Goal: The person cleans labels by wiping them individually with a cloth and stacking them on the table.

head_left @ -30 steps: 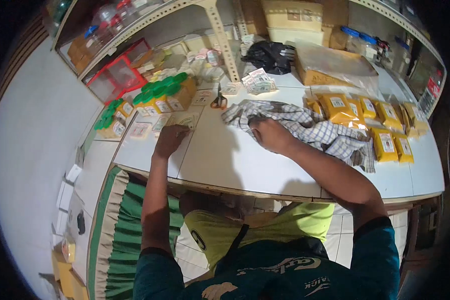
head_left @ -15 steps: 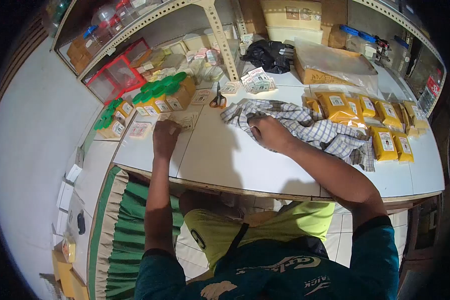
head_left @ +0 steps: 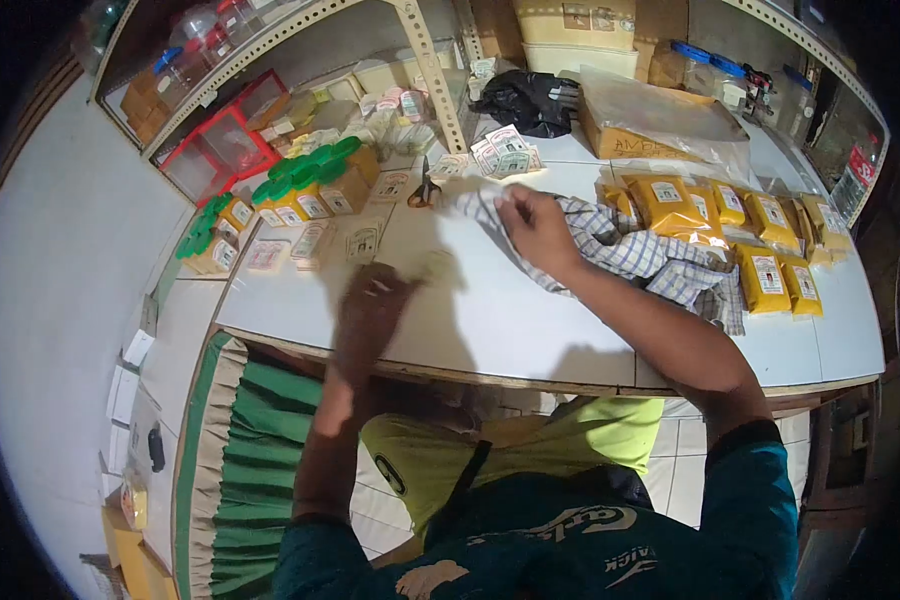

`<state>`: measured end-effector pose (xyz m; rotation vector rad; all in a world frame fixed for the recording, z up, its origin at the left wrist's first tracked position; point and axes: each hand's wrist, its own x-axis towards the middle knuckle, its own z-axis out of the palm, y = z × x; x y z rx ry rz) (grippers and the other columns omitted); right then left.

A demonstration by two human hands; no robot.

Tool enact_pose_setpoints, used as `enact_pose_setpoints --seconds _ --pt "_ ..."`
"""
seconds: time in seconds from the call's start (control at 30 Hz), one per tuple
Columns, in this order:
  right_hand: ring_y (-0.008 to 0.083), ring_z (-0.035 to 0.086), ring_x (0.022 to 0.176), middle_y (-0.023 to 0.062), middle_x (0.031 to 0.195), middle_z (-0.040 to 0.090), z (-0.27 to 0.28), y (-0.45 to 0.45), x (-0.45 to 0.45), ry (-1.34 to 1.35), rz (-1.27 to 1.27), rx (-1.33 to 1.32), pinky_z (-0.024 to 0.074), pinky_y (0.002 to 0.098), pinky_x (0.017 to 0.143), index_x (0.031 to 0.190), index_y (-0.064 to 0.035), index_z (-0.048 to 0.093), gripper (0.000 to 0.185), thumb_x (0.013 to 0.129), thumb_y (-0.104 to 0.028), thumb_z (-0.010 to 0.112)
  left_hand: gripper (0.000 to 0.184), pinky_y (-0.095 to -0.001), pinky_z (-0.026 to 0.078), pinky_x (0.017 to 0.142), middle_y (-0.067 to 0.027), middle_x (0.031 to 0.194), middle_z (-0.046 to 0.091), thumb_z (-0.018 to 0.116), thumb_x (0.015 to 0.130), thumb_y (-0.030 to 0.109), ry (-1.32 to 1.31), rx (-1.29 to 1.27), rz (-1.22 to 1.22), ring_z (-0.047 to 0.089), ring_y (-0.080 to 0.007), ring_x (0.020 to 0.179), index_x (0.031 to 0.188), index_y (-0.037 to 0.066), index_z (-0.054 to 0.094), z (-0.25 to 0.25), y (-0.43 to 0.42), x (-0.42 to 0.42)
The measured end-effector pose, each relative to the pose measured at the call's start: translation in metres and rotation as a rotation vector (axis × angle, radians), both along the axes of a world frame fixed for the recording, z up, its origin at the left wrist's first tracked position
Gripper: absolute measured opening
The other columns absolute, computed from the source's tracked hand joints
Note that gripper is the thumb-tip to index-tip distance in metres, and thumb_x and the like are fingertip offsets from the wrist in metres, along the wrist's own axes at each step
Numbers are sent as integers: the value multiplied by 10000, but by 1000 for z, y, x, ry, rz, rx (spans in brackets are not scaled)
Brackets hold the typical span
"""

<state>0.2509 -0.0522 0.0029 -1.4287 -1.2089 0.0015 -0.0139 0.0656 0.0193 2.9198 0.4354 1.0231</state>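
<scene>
My left hand (head_left: 375, 305) is over the table's front left part, blurred by motion, with a pale label (head_left: 438, 268) pinched at its fingertips. My right hand (head_left: 538, 232) is closed on an edge of the checked cloth (head_left: 660, 262), which lies bunched on the white tabletop (head_left: 530, 345). Printed labels (head_left: 363, 241) lie in small piles beyond my left hand, with more labels (head_left: 267, 255) farther left. Orange-handled scissors (head_left: 425, 193) rest to the left of the cloth. Another group of labels (head_left: 507, 153) sits behind the cloth.
Green-lidded jars (head_left: 315, 175) stand at the back left beside a red-framed box (head_left: 220, 152). Yellow packets (head_left: 765, 280) lie on the right. A black plastic bag (head_left: 530, 103) and a cardboard box (head_left: 650, 120) are at the back. A metal shelf post (head_left: 432, 75) rises behind the table.
My left hand has left the label piles and moved right and toward me, carrying a label. My right hand has lifted slightly with the cloth's edge. The view has shifted a little.
</scene>
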Motion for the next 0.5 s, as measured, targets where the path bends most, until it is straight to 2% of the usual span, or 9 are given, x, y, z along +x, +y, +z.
enact_pose_setpoints --seconds 0.03,0.1,0.13,0.23,0.33,0.37,0.4,0.47,0.5 --pt "190 542 613 120 674 593 1 4 4 99 28 44 429 357 575 933 24 621 148 968 -115 587 253 -346 561 752 -77 906 626 736 832 63 94 -170 -96 652 -229 828 1075 130 738 -10 -21 3" --pt "24 477 647 -20 682 561 12 -1 -2 262 102 123 377 243 548 923 15 617 170 1003 -132 583 253 -383 561 824 -104 972 663 692 858 55 86 -147 -298 651 -268 884 1103 106 728 -10 -44 10" --pt "24 477 647 -20 682 561 18 -6 -10 253 97 116 377 243 548 923 15 617 170 1003 -132 583 252 -390 558 841 -111 999 676 681 862 52 100 -137 -336 646 -283 905 1108 92 725 -16 -47 13" --pt "148 616 723 85 764 635 27 -20 -42 66 221 74 478 303 652 964 14 638 88 947 -68 611 239 -408 521 909 -117 1054 692 686 858 87 146 -361 -265 630 -298 1014 1095 61 712 -4 -59 6" --pt "308 689 864 172 943 683 16 -28 -79 -284 387 29 531 410 766 1082 21 646 172 938 -31 567 253 -427 456 996 -109 1085 695 693 864 162 346 -240 -162 600 -296 1139 1094 58 705 -13 -60 -6" --pt "409 674 990 223 1104 677 17 -34 -87 -260 515 -381 539 471 821 1158 33 629 262 911 -27 565 253 -427 456 996 -109 1085 695 693 864 162 360 -245 -165 600 -296 1139 1094 58 705 -8 -63 -7" --pt "409 674 990 223 1104 677 1 -30 -86 -244 515 -384 539 471 821 1158 33 629 262 911 -27 565 257 -431 430 1022 -104 1102 696 686 871 183 451 -282 -110 581 -296 1180 1095 60 705 1 -67 -8" --pt "437 670 972 256 1148 664 -37 -14 -81 -456 457 8 544 483 810 1212 49 592 344 874 -2 553 263 -436 403 1048 -98 1118 696 679 877 205 549 -325 -54 563 -295 1222 1096 61 704 0 -71 -6" --pt "431 646 1054 292 1187 633 -25 -9 -69 -541 414 -150 538 483 858 1245 43 574 418 828 37 540 256 -442 405 1046 -98 1133 693 671 883 200 359 -299 -100 563 -297 1222 1095 61 705 -7 -72 -3"
